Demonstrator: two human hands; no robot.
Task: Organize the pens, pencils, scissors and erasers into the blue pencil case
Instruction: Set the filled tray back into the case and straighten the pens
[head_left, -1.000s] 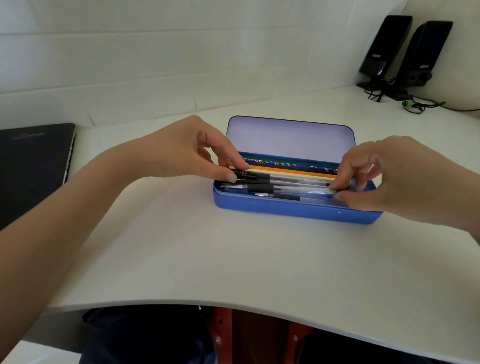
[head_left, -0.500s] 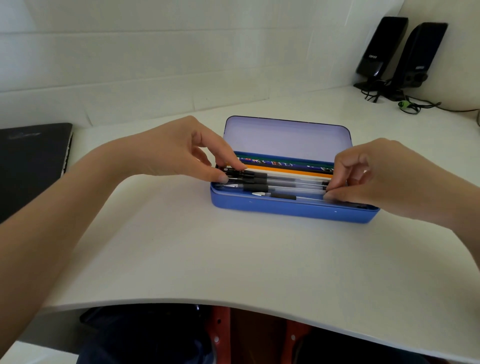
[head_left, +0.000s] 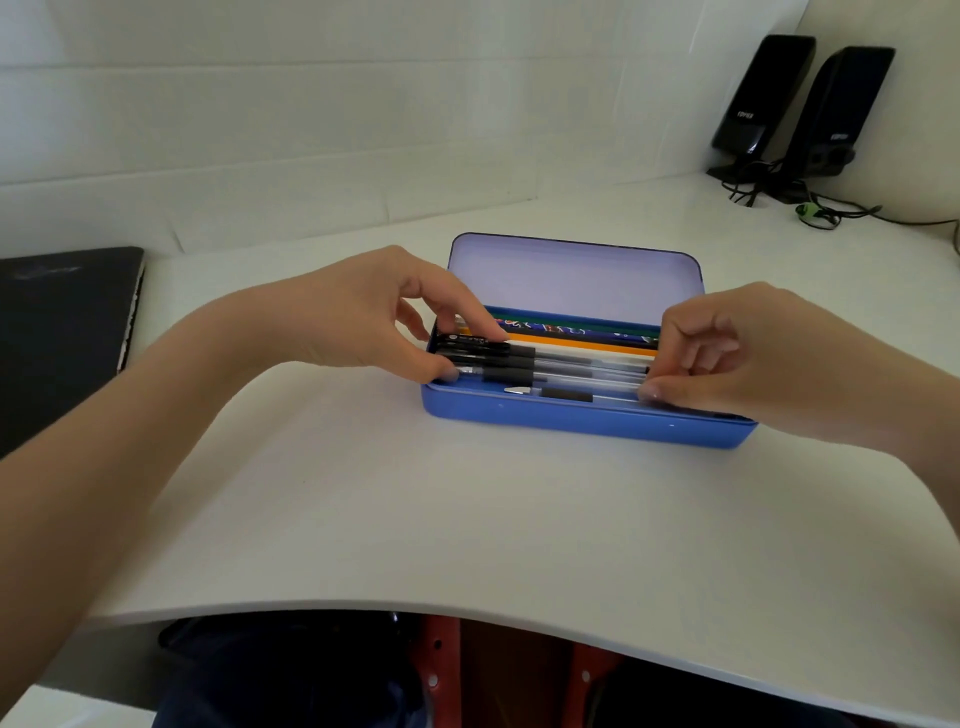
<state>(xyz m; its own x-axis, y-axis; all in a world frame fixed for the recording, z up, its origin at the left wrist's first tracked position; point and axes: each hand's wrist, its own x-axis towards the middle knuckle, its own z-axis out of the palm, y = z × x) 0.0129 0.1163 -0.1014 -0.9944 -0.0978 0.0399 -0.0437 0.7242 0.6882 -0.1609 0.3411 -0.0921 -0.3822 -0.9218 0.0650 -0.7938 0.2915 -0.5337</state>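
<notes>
— In the blue pencil case (head_left: 582, 423), mid-table (head_left: 467, 519): the pens (head_left: 545, 371). Both hands?
— Left hand (head_left: 363, 322) and right hand (head_left: 743, 353) each pinch pen ends, aligning them. Probably release, then close the lid (head_left: 576, 278).

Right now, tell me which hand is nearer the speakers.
Right. The right hand is at the pencil case's right end, the side where the speakers stand at the back; the left hand is at its left end.
</notes>
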